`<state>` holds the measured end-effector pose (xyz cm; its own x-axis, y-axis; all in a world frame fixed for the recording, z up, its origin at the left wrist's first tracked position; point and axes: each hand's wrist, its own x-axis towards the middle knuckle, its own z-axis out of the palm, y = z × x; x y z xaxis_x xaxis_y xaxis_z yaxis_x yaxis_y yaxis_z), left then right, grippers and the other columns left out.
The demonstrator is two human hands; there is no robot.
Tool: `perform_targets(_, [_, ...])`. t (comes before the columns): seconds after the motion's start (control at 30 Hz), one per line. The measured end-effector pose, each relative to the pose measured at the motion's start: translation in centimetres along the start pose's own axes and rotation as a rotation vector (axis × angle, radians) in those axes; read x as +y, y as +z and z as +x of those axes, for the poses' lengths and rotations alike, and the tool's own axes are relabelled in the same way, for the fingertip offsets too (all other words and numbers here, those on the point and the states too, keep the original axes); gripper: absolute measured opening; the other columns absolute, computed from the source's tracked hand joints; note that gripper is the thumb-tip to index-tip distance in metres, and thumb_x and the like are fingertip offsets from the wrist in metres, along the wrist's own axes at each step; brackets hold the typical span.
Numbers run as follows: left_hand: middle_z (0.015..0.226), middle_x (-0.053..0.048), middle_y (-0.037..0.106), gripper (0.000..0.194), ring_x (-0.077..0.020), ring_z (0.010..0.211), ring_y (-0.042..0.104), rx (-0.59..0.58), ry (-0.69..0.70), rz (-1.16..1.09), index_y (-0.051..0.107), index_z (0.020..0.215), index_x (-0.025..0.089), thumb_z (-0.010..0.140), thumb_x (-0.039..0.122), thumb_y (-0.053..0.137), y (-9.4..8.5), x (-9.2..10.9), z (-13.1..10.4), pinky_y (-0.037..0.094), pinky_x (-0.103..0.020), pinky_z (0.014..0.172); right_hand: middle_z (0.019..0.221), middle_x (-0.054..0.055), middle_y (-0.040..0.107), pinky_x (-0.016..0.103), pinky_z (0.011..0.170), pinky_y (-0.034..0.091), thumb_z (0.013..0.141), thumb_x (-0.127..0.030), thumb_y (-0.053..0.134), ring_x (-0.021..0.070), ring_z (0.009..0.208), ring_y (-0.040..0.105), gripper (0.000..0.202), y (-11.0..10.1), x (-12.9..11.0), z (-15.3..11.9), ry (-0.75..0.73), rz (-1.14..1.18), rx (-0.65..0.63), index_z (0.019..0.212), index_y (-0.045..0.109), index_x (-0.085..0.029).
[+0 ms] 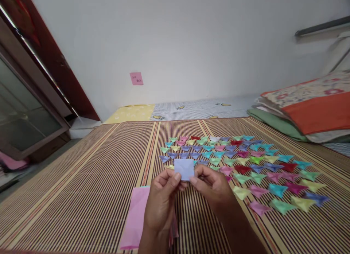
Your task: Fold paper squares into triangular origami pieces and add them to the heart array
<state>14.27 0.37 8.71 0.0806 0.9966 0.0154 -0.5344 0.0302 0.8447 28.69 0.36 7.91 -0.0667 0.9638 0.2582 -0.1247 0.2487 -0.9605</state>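
A small pale blue-violet square of paper (184,169) is held up between my two hands, its face toward me. My left hand (165,188) pinches its lower left corner with the thumb in front. At the lower right edge, my right hand (212,184) grips it between thumb and fingers. Below and partly behind my left wrist lies a stack of pink paper sheets (133,217) on the striped mat. Rows of small folded paper pieces (257,177) in many colours spread beyond and to the right of my hands; a few are hidden behind them.
The striped mat (82,181) covers the bed up to a patterned sheet (191,110) by the white wall. Folded bedding (314,108) is piled at the right. A pink note (136,78) sticks to the wall. On the left stand a glass-fronted cabinet (24,104) and a dark red door (54,57).
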Motion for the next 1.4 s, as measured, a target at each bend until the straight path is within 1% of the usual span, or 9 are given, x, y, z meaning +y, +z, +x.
perform_targets(0.2, [0.066, -0.002, 0.070, 0.026, -0.0133, 0.066, 0.062, 0.024, 0.031, 0.139, 0.067, 0.066, 0.015, 0.075, 0.031, 0.085, 0.7, -0.2, -0.3, 0.049, -0.023, 0.069, 0.068, -0.002, 0.061, 0.027, 0.062, 0.047, 0.088, -0.041, 0.071, 0.0166, 0.064, 0.059, 0.022, 0.1, -0.7, -0.1, 0.032, 0.104, 0.136, 0.082, 0.062, -0.022])
perform_targets(0.43, [0.070, -0.002, 0.069, 0.025, -0.0164, 0.072, 0.064, 0.021, 0.111, 0.299, 0.065, 0.069, 0.017, 0.084, 0.033, 0.077, 1.2, -0.4, -0.6, 0.051, -0.027, 0.073, 0.070, -0.001, 0.064, 0.028, 0.065, 0.048, 0.092, -0.040, 0.067, 0.0165, 0.067, 0.059, 0.025, -0.1, -0.7, -0.2, -0.039, 0.054, 0.066, 0.077, 0.063, -0.021])
perform_targets(0.57, [0.075, -0.001, 0.071, 0.019, -0.0158, 0.072, 0.065, 0.135, 0.165, 0.244, 0.070, 0.083, 0.018, 0.076, 0.031, 0.083, 1.4, -0.5, -0.6, 0.052, -0.025, 0.070, 0.072, -0.001, 0.058, 0.027, 0.062, 0.043, 0.093, -0.039, 0.066, 0.0155, 0.067, 0.053, 0.024, -0.9, -0.7, -0.3, -0.046, -0.072, 0.038, 0.078, 0.063, -0.020])
perform_targets(0.67, [0.071, 0.000, 0.070, 0.021, -0.0149, 0.068, 0.063, 0.165, 0.205, 0.265, 0.071, 0.076, 0.017, 0.076, 0.034, 0.083, 1.3, -0.4, -0.7, 0.052, -0.024, 0.065, 0.070, -0.002, 0.057, 0.027, 0.061, 0.041, 0.091, -0.038, 0.067, 0.0150, 0.065, 0.051, 0.023, -1.2, -0.7, -0.3, -0.037, -0.076, 0.011, 0.078, 0.065, -0.020])
perform_targets(0.87, [0.066, 0.002, 0.063, 0.025, -0.0113, 0.062, 0.056, 0.098, 0.131, 0.176, 0.067, 0.073, 0.017, 0.085, 0.037, 0.077, 0.9, -0.8, -0.7, 0.047, -0.021, 0.061, 0.070, -0.002, 0.057, 0.027, 0.061, 0.040, 0.093, -0.037, 0.066, 0.0145, 0.065, 0.050, 0.022, -1.3, -0.8, -0.1, -0.073, -0.125, 0.055, 0.079, 0.067, -0.021])
perform_targets(1.07, [0.075, -0.001, 0.070, 0.015, -0.0148, 0.069, 0.061, 0.090, 0.180, 0.419, 0.078, 0.086, 0.019, 0.081, 0.033, 0.079, 0.0, 0.1, -0.2, 0.048, -0.022, 0.062, 0.076, 0.000, 0.064, 0.029, 0.062, 0.042, 0.094, -0.032, 0.065, 0.0163, 0.067, 0.056, 0.015, -1.7, -1.1, -0.2, -0.145, -0.323, 0.108, 0.086, 0.073, -0.022])
perform_targets(1.2, [0.053, 0.005, 0.059, 0.020, -0.0082, 0.043, 0.048, 0.037, 0.098, 0.442, 0.078, 0.094, 0.018, 0.088, 0.037, 0.073, -0.6, 0.3, -0.2, 0.035, -0.018, 0.045, 0.079, 0.001, 0.070, 0.031, 0.063, 0.045, 0.094, -0.029, 0.063, 0.0180, 0.070, 0.061, 0.015, -1.1, -1.0, -0.4, -0.167, -0.368, 0.133, 0.094, 0.076, -0.023])
perform_targets(1.27, [0.059, 0.003, 0.066, 0.020, -0.0076, 0.042, 0.053, 0.006, 0.068, 0.355, 0.076, 0.097, 0.018, 0.090, 0.036, 0.071, -0.7, 0.2, -0.2, 0.034, -0.017, 0.042, 0.077, 0.001, 0.071, 0.031, 0.063, 0.046, 0.094, -0.029, 0.063, 0.0181, 0.069, 0.062, 0.015, -0.9, -0.9, -0.4, -0.156, -0.363, 0.140, 0.094, 0.076, -0.023])
perform_targets(1.4, [0.078, -0.005, 0.077, 0.017, -0.0133, 0.060, 0.070, -0.051, 0.069, 0.236, 0.076, 0.099, 0.019, 0.091, 0.033, 0.071, -0.4, 0.2, -0.2, 0.050, -0.019, 0.052, 0.071, -0.001, 0.069, 0.029, 0.059, 0.048, 0.094, -0.027, 0.063, 0.0150, 0.059, 0.061, 0.013, -0.8, -0.7, -0.5, -0.143, -0.335, 0.153, 0.094, 0.076, -0.023])
